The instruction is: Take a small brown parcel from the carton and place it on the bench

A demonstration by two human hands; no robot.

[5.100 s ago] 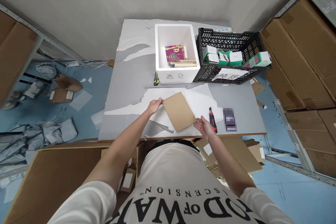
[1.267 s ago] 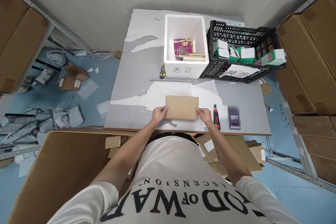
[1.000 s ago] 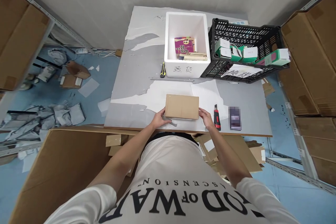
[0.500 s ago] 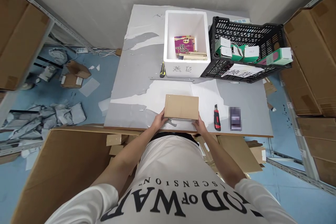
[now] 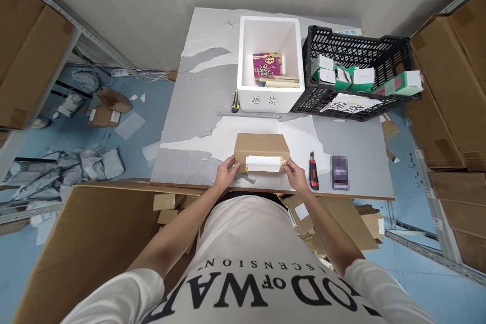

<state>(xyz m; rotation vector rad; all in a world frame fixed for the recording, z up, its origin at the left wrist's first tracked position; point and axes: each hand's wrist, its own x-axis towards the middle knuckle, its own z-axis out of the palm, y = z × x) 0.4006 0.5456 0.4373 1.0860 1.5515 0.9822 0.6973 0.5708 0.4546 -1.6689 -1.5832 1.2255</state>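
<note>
A small brown cardboard box (image 5: 261, 145) is held between my two hands over the near part of the table. A white label (image 5: 265, 163) with yellow corners shows on the side that faces me. My left hand (image 5: 227, 172) grips the box's left end, fingers closed on its near corner. At the opposite end my right hand (image 5: 295, 174) pinches the near right corner. A red and black utility knife (image 5: 313, 172) lies to the right of my right hand, and beside it is a dark, blurred-out rectangular object (image 5: 340, 172).
A white foam box (image 5: 269, 101) with books (image 5: 267, 65) stands behind the cardboard box, a yellow and black cutter (image 5: 235, 101) at its left. Right of it is a black crate (image 5: 322, 91) with green and white boxes (image 5: 363, 79). A large open carton (image 5: 94, 233) stands at the lower left.
The cardboard box has tilted so that its labelled side now faces me. Both my hands have shifted to its near corners, the right one slightly outward.
</note>
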